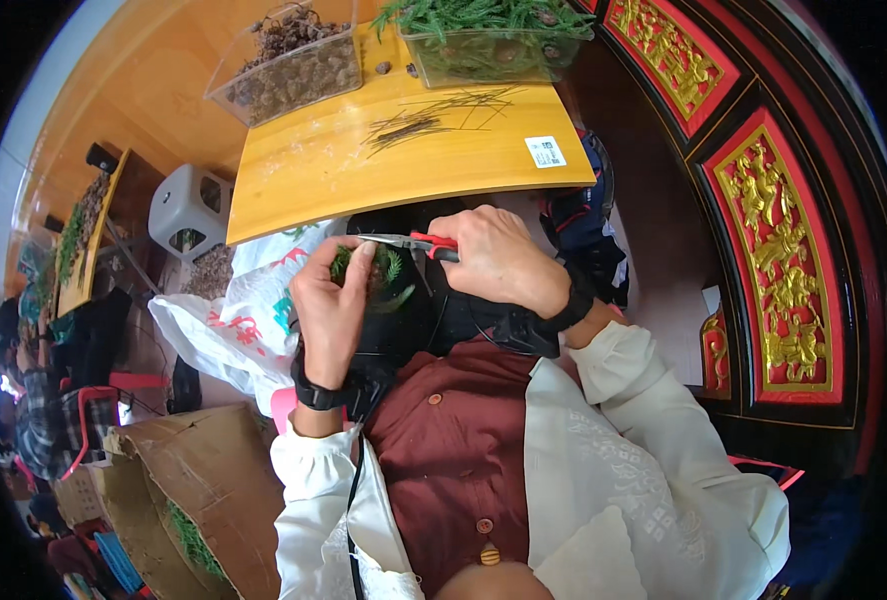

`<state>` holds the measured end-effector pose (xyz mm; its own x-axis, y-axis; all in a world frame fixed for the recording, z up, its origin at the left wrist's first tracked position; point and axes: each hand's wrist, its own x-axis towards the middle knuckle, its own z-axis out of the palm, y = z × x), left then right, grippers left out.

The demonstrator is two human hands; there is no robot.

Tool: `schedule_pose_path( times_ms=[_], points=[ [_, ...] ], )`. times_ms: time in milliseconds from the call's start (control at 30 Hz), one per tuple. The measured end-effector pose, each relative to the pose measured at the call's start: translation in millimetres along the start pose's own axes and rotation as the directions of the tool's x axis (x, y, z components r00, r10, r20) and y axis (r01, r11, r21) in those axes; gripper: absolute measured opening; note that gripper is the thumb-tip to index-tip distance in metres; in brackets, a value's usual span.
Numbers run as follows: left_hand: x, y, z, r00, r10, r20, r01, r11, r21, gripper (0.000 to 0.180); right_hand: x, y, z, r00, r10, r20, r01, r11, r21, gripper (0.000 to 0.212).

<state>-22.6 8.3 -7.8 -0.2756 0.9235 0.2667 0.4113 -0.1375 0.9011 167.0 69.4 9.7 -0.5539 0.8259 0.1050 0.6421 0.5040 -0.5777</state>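
My right hand (508, 258) is closed around the red-and-black handles of needle-nose pliers (435, 246). Their slim metal jaws point left and meet the fingertips of my left hand (325, 305). That hand pinches a green needle-leaved sprig (393, 266), whose curved tips stick out below the jaws. What exactly the jaws grip is too small to make out. Both hands are over my lap, just in front of the table's near edge. Thin dark wires (413, 128) lie loosely heaped on the yellow table (308, 165) beyond them.
On the table's far side stand a clear bin of pine cones (298, 75) and a clear bin of green sprigs (493, 58). A white plastic bag (213, 335) and a cardboard box (213, 480) are at left. A carved red-and-gold panel (778, 260) rises at right.
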Motion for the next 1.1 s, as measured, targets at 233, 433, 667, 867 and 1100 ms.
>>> schedule_pose_path(
  times_ms=[233,433,667,867,1100],
  points=[
    [5,10,-7,0.959,-0.199,0.201,0.273,0.837,-0.474,0.009,6,19,-1,0.975,-0.217,-0.033,0.220,0.970,0.104,0.024],
    [5,-10,-17,0.747,-0.014,0.665,0.646,0.256,-0.720,0.011,12,18,1,0.886,-0.456,-0.079,0.462,0.861,0.213,0.035],
    [7,-19,-15,0.704,0.119,0.700,0.674,0.199,-0.711,0.012,13,13,3,0.876,-0.476,-0.075,0.479,0.846,0.233,0.026],
    [6,-7,-5,0.973,-0.185,0.136,0.221,0.915,-0.338,0.010,0,2,6,0.995,-0.057,0.081,0.049,0.994,0.097,0.019],
    [0,10,-6,0.993,-0.117,0.018,0.118,0.968,-0.222,0.006,0,6,5,0.995,-0.099,0.034,0.094,0.988,0.124,0.020]
  ],
)
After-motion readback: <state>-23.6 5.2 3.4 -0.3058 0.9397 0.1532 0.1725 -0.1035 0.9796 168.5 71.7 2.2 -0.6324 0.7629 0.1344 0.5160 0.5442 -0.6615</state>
